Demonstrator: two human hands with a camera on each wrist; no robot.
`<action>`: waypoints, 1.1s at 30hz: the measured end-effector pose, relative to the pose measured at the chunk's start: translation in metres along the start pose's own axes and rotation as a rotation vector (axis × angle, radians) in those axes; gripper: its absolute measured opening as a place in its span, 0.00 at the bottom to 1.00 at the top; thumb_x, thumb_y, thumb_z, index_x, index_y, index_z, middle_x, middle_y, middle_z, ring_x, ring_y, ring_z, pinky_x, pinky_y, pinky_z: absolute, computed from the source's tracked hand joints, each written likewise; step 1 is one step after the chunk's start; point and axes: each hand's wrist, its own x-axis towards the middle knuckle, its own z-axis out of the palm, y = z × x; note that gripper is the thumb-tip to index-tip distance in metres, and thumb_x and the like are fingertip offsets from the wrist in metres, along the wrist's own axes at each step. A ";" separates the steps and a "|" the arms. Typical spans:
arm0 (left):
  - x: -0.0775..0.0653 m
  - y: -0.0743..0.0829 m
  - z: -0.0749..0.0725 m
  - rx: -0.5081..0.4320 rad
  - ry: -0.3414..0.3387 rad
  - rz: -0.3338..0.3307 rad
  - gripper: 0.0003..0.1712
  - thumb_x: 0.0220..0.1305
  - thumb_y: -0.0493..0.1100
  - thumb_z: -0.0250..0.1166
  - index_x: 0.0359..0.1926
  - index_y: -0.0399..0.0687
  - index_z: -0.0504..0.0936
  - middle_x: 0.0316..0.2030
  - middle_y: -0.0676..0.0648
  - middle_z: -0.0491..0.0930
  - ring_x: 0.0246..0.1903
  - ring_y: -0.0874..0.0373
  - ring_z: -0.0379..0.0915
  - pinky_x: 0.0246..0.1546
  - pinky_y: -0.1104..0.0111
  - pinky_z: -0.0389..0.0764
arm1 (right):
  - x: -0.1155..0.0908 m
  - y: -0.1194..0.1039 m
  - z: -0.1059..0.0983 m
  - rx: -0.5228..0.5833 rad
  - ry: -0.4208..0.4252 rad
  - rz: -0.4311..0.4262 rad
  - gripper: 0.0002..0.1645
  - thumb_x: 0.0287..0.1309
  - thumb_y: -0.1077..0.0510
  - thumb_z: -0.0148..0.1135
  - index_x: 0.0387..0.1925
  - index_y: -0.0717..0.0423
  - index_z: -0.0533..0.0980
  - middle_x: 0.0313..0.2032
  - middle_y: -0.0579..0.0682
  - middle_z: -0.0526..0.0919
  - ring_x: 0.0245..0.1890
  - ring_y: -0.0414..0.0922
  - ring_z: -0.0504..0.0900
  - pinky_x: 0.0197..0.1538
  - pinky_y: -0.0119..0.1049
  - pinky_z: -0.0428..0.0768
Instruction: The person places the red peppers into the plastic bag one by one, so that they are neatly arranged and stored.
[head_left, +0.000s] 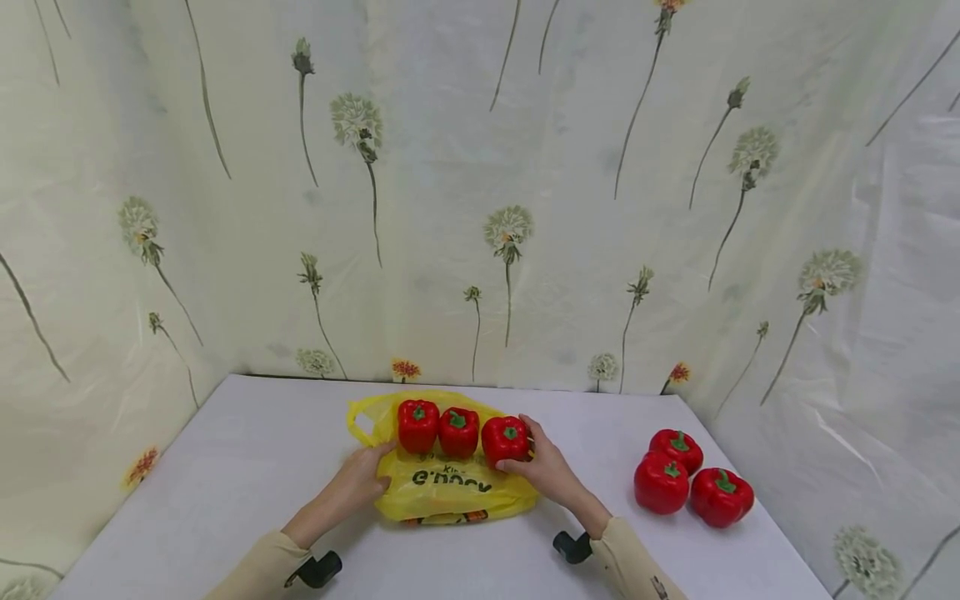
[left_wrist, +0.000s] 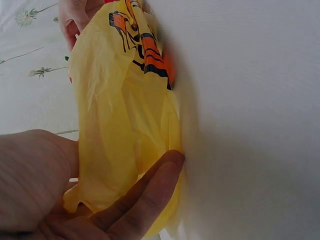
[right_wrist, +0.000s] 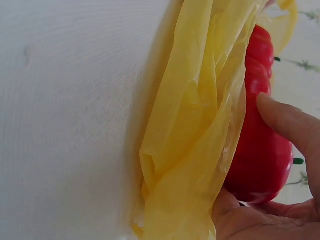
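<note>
A yellow plastic bag [head_left: 442, 492] with dark printing lies on the white table. Three red bell peppers stand in a row at it: a left one [head_left: 417, 427], a middle one [head_left: 458, 432] and a right one [head_left: 504, 442]. My right hand [head_left: 546, 468] grips the right bell pepper [right_wrist: 260, 155], thumb on its near side. At the bag's left edge, my left hand [head_left: 358, 479] holds the plastic between thumb and fingers [left_wrist: 150, 200]. Folds of the bag [right_wrist: 190, 130] cover the peppers' lower parts in the right wrist view.
Three more red bell peppers sit in a group on the table's right side: a back one [head_left: 677, 450], a left one [head_left: 661, 483] and a right one [head_left: 722, 497]. A curtain [head_left: 450, 208] with dandelion prints hangs behind the table [head_left: 255, 450] and at both sides.
</note>
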 end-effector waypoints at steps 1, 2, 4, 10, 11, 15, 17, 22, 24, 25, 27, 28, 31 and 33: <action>0.000 0.000 0.000 -0.001 -0.001 0.001 0.32 0.53 0.26 0.64 0.61 0.27 0.71 0.58 0.30 0.74 0.26 0.58 0.66 0.18 0.73 0.66 | 0.000 0.000 0.000 0.002 0.005 -0.001 0.54 0.50 0.51 0.72 0.72 0.54 0.53 0.68 0.59 0.64 0.65 0.60 0.67 0.60 0.52 0.74; 0.000 0.000 0.001 -0.002 -0.003 0.001 0.32 0.53 0.26 0.64 0.61 0.27 0.71 0.59 0.30 0.74 0.26 0.57 0.66 0.18 0.73 0.66 | 0.000 0.001 0.000 0.005 0.009 -0.004 0.53 0.50 0.52 0.72 0.72 0.55 0.53 0.68 0.60 0.64 0.65 0.61 0.67 0.60 0.52 0.74; 0.000 0.000 0.001 -0.007 -0.004 -0.001 0.32 0.53 0.26 0.64 0.61 0.27 0.71 0.59 0.30 0.73 0.27 0.57 0.67 0.18 0.73 0.66 | 0.000 0.002 0.000 0.017 0.017 -0.002 0.50 0.51 0.54 0.71 0.71 0.55 0.55 0.68 0.60 0.65 0.65 0.61 0.67 0.59 0.50 0.74; 0.000 -0.001 0.002 -0.009 0.001 0.004 0.32 0.52 0.25 0.64 0.61 0.27 0.71 0.59 0.30 0.74 0.28 0.55 0.68 0.18 0.73 0.66 | 0.001 0.005 -0.001 0.038 0.011 -0.015 0.48 0.55 0.54 0.69 0.71 0.59 0.56 0.68 0.62 0.65 0.66 0.61 0.67 0.59 0.49 0.74; 0.000 -0.001 0.002 -0.007 0.001 0.004 0.32 0.52 0.25 0.64 0.61 0.27 0.71 0.59 0.30 0.74 0.28 0.55 0.68 0.18 0.73 0.66 | 0.002 0.005 -0.001 0.036 0.008 -0.020 0.48 0.55 0.54 0.69 0.71 0.59 0.56 0.68 0.62 0.65 0.66 0.61 0.67 0.59 0.49 0.74; 0.000 -0.001 0.002 -0.002 0.005 -0.004 0.32 0.52 0.26 0.65 0.61 0.28 0.71 0.59 0.31 0.73 0.29 0.56 0.67 0.18 0.73 0.66 | 0.002 0.005 -0.001 0.029 0.005 -0.016 0.48 0.54 0.53 0.69 0.71 0.59 0.57 0.67 0.62 0.66 0.66 0.61 0.67 0.59 0.49 0.74; -0.001 -0.001 0.002 0.002 0.007 0.000 0.32 0.52 0.26 0.64 0.61 0.28 0.71 0.59 0.31 0.73 0.28 0.56 0.66 0.18 0.73 0.65 | 0.002 0.005 -0.001 0.022 0.009 -0.012 0.48 0.53 0.52 0.70 0.71 0.59 0.57 0.67 0.62 0.67 0.66 0.61 0.68 0.59 0.49 0.74; -0.001 -0.001 0.002 0.003 0.012 0.000 0.32 0.52 0.26 0.64 0.61 0.27 0.71 0.60 0.30 0.73 0.30 0.55 0.67 0.19 0.73 0.66 | 0.002 0.004 -0.002 0.025 0.015 0.001 0.51 0.51 0.50 0.71 0.71 0.58 0.57 0.66 0.61 0.68 0.65 0.60 0.68 0.60 0.49 0.74; -0.001 -0.001 0.002 0.001 0.013 -0.006 0.32 0.53 0.26 0.64 0.61 0.28 0.71 0.60 0.31 0.73 0.31 0.55 0.68 0.19 0.74 0.66 | 0.002 0.003 -0.003 0.022 0.016 -0.001 0.52 0.50 0.49 0.72 0.71 0.59 0.57 0.66 0.61 0.68 0.65 0.59 0.69 0.60 0.49 0.73; -0.001 -0.001 0.002 0.003 0.015 -0.002 0.32 0.52 0.26 0.64 0.61 0.28 0.71 0.60 0.31 0.73 0.31 0.54 0.68 0.19 0.73 0.66 | 0.002 0.003 -0.004 0.018 0.018 -0.002 0.53 0.50 0.49 0.72 0.71 0.59 0.56 0.66 0.61 0.68 0.65 0.59 0.69 0.60 0.49 0.73; -0.001 -0.001 0.002 0.003 0.015 0.000 0.32 0.52 0.26 0.64 0.61 0.27 0.71 0.59 0.31 0.73 0.30 0.55 0.67 0.19 0.73 0.66 | 0.002 0.003 -0.005 0.010 0.025 -0.005 0.54 0.49 0.48 0.73 0.71 0.59 0.56 0.67 0.61 0.68 0.65 0.59 0.69 0.61 0.49 0.73; -0.001 -0.001 0.003 -0.003 0.015 -0.004 0.32 0.52 0.26 0.64 0.61 0.28 0.71 0.60 0.31 0.73 0.29 0.55 0.67 0.19 0.73 0.66 | 0.002 0.002 -0.006 0.007 0.030 -0.005 0.54 0.49 0.48 0.73 0.71 0.59 0.56 0.67 0.61 0.68 0.66 0.59 0.68 0.61 0.49 0.73; -0.001 -0.001 0.003 -0.005 0.016 0.001 0.32 0.52 0.25 0.64 0.61 0.27 0.71 0.59 0.31 0.73 0.27 0.56 0.66 0.18 0.73 0.65 | 0.002 0.000 -0.010 0.016 0.038 -0.005 0.54 0.48 0.48 0.73 0.71 0.59 0.56 0.67 0.60 0.67 0.66 0.58 0.67 0.61 0.48 0.72; -0.002 0.000 0.003 -0.006 0.015 0.003 0.32 0.52 0.26 0.64 0.61 0.27 0.71 0.59 0.31 0.73 0.28 0.56 0.66 0.18 0.73 0.65 | 0.001 -0.002 -0.013 0.033 0.040 -0.009 0.53 0.49 0.49 0.73 0.71 0.58 0.57 0.68 0.60 0.67 0.67 0.58 0.67 0.61 0.48 0.72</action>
